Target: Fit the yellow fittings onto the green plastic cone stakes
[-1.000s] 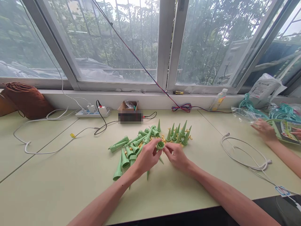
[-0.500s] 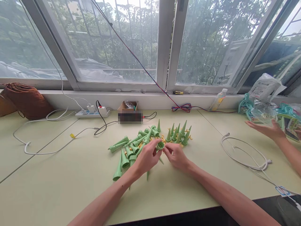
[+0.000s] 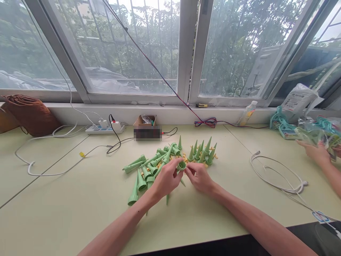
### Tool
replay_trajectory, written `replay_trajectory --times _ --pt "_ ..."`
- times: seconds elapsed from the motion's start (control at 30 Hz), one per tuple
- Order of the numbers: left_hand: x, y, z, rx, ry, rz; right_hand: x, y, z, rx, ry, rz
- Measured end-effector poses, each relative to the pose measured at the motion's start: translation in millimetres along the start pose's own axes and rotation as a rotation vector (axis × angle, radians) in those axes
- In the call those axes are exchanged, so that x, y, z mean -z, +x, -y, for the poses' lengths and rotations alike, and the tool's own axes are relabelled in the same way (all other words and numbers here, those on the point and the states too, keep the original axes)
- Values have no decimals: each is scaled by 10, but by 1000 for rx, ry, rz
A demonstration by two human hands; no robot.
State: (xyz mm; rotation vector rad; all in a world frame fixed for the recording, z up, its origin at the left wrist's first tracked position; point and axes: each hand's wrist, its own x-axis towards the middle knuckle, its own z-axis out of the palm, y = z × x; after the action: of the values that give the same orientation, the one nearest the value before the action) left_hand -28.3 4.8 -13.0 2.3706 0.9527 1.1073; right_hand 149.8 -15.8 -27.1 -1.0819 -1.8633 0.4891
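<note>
Spike [image 3: 181, 165] sits clamped in left hand [image 3: 166, 179], with right hand [image 3: 200, 177] pinched shut at its rim.

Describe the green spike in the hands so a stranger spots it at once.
On the pale green table below the window lies a pile of green spikes. Just before it, the left hand grips one spike, the right hand touching its rim. It alone is off the table, round open mouth facing the camera.
</note>
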Motion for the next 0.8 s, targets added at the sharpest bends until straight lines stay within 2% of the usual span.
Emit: replay_trajectory --times 0.5,0.8 --pt "-6 -8 4 -28 18 -41 -5 14 23 -10 11 0" --pt "-5 3 -22 -8 -57 -62 -13 13 11 -9 24 -5"
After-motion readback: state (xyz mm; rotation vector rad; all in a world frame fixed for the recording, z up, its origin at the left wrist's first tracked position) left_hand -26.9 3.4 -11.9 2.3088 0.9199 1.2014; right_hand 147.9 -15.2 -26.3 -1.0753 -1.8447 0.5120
